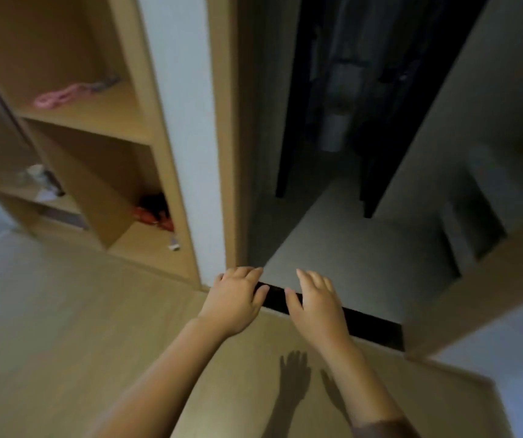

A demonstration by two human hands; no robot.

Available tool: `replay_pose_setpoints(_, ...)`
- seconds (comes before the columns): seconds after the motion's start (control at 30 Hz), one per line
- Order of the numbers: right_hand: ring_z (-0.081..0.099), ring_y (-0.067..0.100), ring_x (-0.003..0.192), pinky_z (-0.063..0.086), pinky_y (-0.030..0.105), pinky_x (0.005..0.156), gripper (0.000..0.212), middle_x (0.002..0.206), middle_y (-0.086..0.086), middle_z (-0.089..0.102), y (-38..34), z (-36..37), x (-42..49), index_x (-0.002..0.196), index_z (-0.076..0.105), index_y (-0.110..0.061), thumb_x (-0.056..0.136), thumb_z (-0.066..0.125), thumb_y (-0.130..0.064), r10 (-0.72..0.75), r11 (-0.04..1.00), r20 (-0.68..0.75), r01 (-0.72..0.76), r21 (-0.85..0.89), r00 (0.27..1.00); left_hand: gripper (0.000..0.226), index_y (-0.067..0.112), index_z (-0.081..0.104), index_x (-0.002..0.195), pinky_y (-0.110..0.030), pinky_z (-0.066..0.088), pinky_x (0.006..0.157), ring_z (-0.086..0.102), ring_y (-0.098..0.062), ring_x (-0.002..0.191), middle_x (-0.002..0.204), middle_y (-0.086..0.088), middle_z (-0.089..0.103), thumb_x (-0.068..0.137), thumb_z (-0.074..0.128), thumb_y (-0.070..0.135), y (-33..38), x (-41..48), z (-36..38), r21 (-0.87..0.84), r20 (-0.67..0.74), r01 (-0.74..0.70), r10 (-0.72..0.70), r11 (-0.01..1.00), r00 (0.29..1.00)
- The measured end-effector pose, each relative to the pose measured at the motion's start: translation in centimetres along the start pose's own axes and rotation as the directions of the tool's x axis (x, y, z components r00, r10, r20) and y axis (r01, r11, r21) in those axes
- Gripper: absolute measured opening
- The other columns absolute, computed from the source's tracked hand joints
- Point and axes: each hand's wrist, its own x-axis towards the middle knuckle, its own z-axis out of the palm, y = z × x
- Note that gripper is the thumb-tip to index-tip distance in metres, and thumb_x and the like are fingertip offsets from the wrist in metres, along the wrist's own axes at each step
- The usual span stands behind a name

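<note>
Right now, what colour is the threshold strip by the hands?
Black, no pattern. The threshold strip shows best in the head view.

We are seeing a black threshold strip (374, 327) at five o'clock, a pale tan wood-grain floor (64, 327) at eight, a grey floor (348, 248) at four, a pink thing (64, 94) at ten on the tan shelf unit (102, 121), and a red-and-black heap (152, 214) at nine.

Left hand (234, 300): mine, bare, with short rounded fingers; forearm uncovered.
Right hand (317, 308): bare as well; forearm uncovered up to the cloth.
Sleeve (383, 429): dark brown fabric on my right arm, only its hem in view.
</note>
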Motion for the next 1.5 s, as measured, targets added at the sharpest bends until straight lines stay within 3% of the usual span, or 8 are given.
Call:
replay_pose_setpoints(0.2, 0.034, 0.02, 0.129, 0.031, 0.033, 0.105, 0.045, 0.139, 0.004, 0.043, -12.5, 6.8, 5.5, 0.137, 0.037, -0.014, 0.096, 0.038, -0.034, -0.197, 0.98, 0.113, 0.196, 0.02, 0.974, 0.049, 0.019, 0.034, 0.141, -0.037, 0.033, 0.106, 0.04, -0.025, 0.129, 0.142, -0.004, 0.044, 0.097, 0.033, 0.04, -13.6, -1.9, -5.5, 0.016, -0.076, 0.233, -0.231, 0.972, 0.97)
replay_pose_setpoints(0.5, 0.03, 0.019, 0.132, 0.029, 0.034, 0.107, 0.05, 0.143, 0.003, 0.039, -22.4, 12.8, 12.9, 0.142, 0.03, -0.014, 0.096, 0.036, -0.036, -0.402, 0.915, 0.225, 0.394, 0.081, 0.887, 0.049, 0.019, 0.036, 0.14, -0.038, 0.034, 0.108, 0.038, -0.024, 0.131, 0.142, -0.004, 0.044, 0.096, 0.035, 0.04, -24.0, -1.7, -8.5, -0.051, -0.101, 0.428, -0.431, 0.902, 0.897)
replay_pose_setpoints(0.67, 0.029, 0.018, 0.133, 0.027, 0.032, 0.107, 0.05, 0.143, 0.001, 0.039, -25.4, 15.1, 18.4, 0.141, 0.032, -0.016, 0.096, 0.036, -0.037, -0.459, 0.888, 0.246, 0.448, 0.102, 0.854, 0.048, 0.02, 0.035, 0.14, -0.039, 0.033, 0.108, 0.037, -0.024, 0.131, 0.142, -0.004, 0.043, 0.096, 0.035, 0.039, -28.0, 1.7, -10.1, -0.065, -0.105, 0.474, -0.478, 0.878, 0.872)
replay_pose_setpoints(0.83, 0.031, 0.017, 0.133, 0.034, 0.036, 0.108, 0.05, 0.143, 0.0, 0.038, -29.5, 15.9, 27.3, 0.141, 0.031, -0.018, 0.096, 0.037, -0.037, -0.514, 0.858, 0.218, 0.494, 0.141, 0.83, 0.048, 0.022, 0.032, 0.141, -0.039, 0.033, 0.109, 0.037, -0.023, 0.131, 0.142, -0.004, 0.042, 0.096, 0.036, 0.039, -33.1, 8.2, -13.9, -0.115, -0.147, 0.524, -0.536, 0.844, 0.831)
replay_pose_setpoints(1.2, 0.03, 0.015, 0.133, 0.032, 0.033, 0.109, 0.049, 0.142, 0.0, 0.04, -38.2, 17.3, 43.1, 0.141, 0.031, -0.018, 0.096, 0.036, -0.038, -0.591, 0.806, 0.193, 0.58, 0.113, 0.783, 0.047, 0.026, 0.032, 0.141, -0.037, 0.031, 0.109, 0.033, -0.02, 0.134, 0.145, 0.0, 0.038, 0.096, 0.037, 0.039, -43.3, 19.8, -21.2, -0.181, -0.245, 0.522, -0.552, 0.834, 0.797)
replay_pose_setpoints(1.37, 0.029, 0.016, 0.133, 0.027, 0.034, 0.112, 0.049, 0.144, 0.0, 0.037, -42.7, 19.6, 48.8, 0.141, 0.031, -0.019, 0.096, 0.036, -0.037, -0.545, 0.838, 0.209, 0.532, 0.117, 0.812, 0.048, 0.025, 0.032, 0.141, -0.039, 0.031, 0.109, 0.033, -0.02, 0.135, 0.146, 0.0, 0.038, 0.096, 0.039, 0.038, -49.7, 23.8, -23.8, -0.215, -0.27, 0.514, -0.556, 0.83, 0.786)
replay_pose_setpoints(1.5, 0.035, 0.016, 0.125, 0.031, 0.031, 0.105, 0.049, 0.138, 0.001, 0.042, -47.0, 22.0, 53.4, 0.138, 0.036, -0.017, 0.094, 0.036, -0.038, -0.549, 0.835, 0.123, 0.535, 0.133, 0.827, 0.049, 0.022, 0.033, 0.141, -0.037, 0.031, 0.109, 0.034, -0.021, 0.135, 0.146, -0.002, 0.038, 0.095, 0.041, 0.037, -55.8, 27.5, -26.7, -0.208, -0.276, 0.474, -0.516, 0.856, 0.811)
